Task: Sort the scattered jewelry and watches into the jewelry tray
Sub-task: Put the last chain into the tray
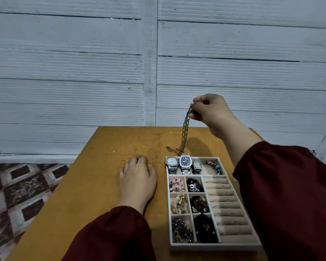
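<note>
My right hand point(211, 112) is raised above the far side of the table and pinches the top of a gold chain necklace point(184, 132). The chain hangs straight down, and its lower end lies coiled on the table just behind the jewelry tray point(239, 242). My left hand point(138, 176) rests flat on the wooden table, left of the tray, holding nothing. The tray's back row holds three watches point(185, 162) and a beaded bracelet point(214, 165). Its small square compartments hold pink beads point(175, 184), pearl pieces and dark chains. Ring rolls point(226, 206) fill its right side.
The orange-brown table point(94, 185) stands against a grey ribbed wall point(83, 72). A patterned floor point(17, 189) shows past the table's left edge. Both arms wear dark red sleeves.
</note>
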Motion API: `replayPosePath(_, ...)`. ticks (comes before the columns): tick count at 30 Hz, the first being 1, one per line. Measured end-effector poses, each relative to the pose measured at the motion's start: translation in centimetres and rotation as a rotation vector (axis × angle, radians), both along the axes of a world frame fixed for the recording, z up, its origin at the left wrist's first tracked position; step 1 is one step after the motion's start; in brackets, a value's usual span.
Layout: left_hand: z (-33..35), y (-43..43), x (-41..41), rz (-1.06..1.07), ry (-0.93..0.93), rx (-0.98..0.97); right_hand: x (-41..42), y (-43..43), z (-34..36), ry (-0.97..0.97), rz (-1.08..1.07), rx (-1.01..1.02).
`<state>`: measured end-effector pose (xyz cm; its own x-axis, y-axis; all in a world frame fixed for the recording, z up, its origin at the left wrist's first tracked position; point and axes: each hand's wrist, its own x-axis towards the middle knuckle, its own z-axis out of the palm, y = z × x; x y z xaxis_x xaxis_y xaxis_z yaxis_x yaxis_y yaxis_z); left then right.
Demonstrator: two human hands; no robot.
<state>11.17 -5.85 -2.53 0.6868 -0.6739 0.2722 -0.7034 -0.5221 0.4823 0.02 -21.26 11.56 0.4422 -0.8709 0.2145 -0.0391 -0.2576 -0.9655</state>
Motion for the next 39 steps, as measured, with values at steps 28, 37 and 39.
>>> replayPosePath(28,-0.6,-1.4,-1.3,-0.096,-0.042,-0.065,-4.2,1.9,7.1,-0.731,0.084,0.229)
replayPosePath(37,-0.7,-1.7,-1.1,-0.056,-0.123,0.046,-5.8,2.6,8.2,-0.905,0.072,0.267)
replayPosePath(39,-0.8,-1.7,-1.0,-0.055,-0.133,0.053,-6.1,2.7,8.2,-0.931,0.07,0.275)
